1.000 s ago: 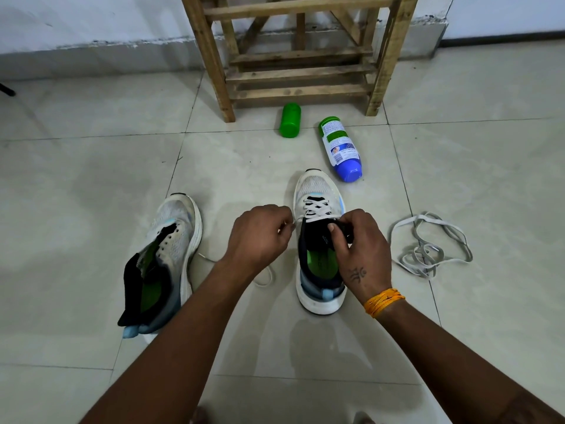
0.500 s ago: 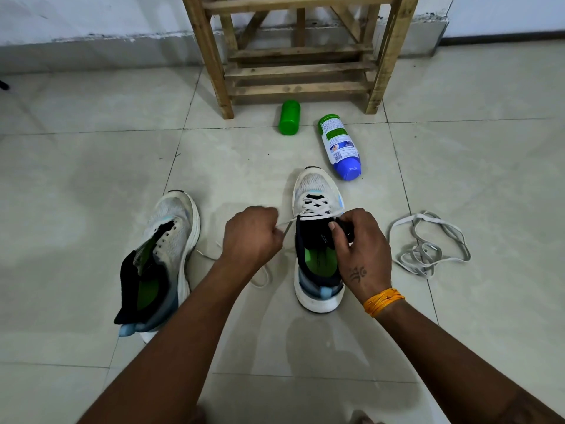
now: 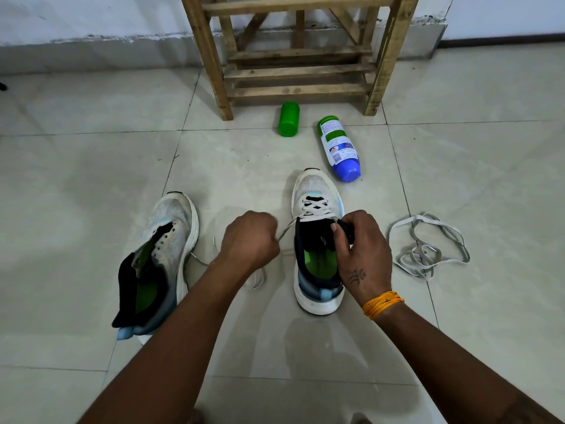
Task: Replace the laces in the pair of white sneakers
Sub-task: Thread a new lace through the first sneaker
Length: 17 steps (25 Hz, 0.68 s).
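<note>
Two white sneakers stand on the tiled floor. The right sneaker (image 3: 316,191) is partly laced with a white lace (image 3: 315,208) across its lower eyelets. My left hand (image 3: 249,241) grips one end of that lace and holds it taut to the left of the shoe. My right hand (image 3: 362,255) pinches the shoe's dark tongue and collar at its right side. The left sneaker (image 3: 166,240) lies unlaced with its tongue flopped out. A loose grey-white lace (image 3: 428,249) lies in a heap to the right.
A wooden rack (image 3: 298,56) stands against the wall ahead. A green cap (image 3: 289,118) and a blue-bottomed bottle (image 3: 339,148) lie on the floor before it, just beyond the right sneaker's toe. Slack lace (image 3: 256,278) trails on the floor between the shoes.
My left hand has drawn the lace end out to the left, away from the shoe, tightening it. My right hand has stayed on the tongue.
</note>
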Each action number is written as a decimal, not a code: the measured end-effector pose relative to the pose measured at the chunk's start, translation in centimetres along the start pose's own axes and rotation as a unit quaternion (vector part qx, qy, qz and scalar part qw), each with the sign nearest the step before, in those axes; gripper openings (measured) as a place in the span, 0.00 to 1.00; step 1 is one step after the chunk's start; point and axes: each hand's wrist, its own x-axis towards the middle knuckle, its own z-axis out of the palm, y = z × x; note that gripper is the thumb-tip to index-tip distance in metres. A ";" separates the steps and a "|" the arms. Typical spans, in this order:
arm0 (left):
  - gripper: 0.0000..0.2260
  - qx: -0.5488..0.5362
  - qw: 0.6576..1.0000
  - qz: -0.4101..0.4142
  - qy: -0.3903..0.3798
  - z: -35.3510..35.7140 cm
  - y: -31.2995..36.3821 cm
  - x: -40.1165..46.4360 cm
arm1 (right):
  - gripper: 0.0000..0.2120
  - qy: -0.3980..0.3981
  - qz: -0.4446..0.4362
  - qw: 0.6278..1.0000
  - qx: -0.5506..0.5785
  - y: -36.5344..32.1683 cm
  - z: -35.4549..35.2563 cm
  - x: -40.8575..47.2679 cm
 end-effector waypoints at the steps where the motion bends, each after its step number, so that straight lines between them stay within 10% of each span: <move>1: 0.04 -0.018 0.995 -0.040 -0.085 -0.5 -0.3 0.1 | 0.06 0.001 0.001 1.000 -0.002 0.0 0.0 0.0; 3: 0.05 -0.122 0.971 -0.062 -0.196 -1.4 -0.8 0.0 | 0.07 0.002 0.003 1.000 0.000 0.0 0.0 -0.1; 11: 0.09 -0.533 0.838 -0.078 -0.083 -0.8 1.1 -0.2 | 0.07 0.002 0.001 1.000 0.002 0.0 0.1 0.0; 17: 0.08 -0.772 0.593 -0.208 -0.101 0.4 1.5 -0.8 | 0.06 0.001 -0.003 1.000 0.004 0.0 0.1 -0.1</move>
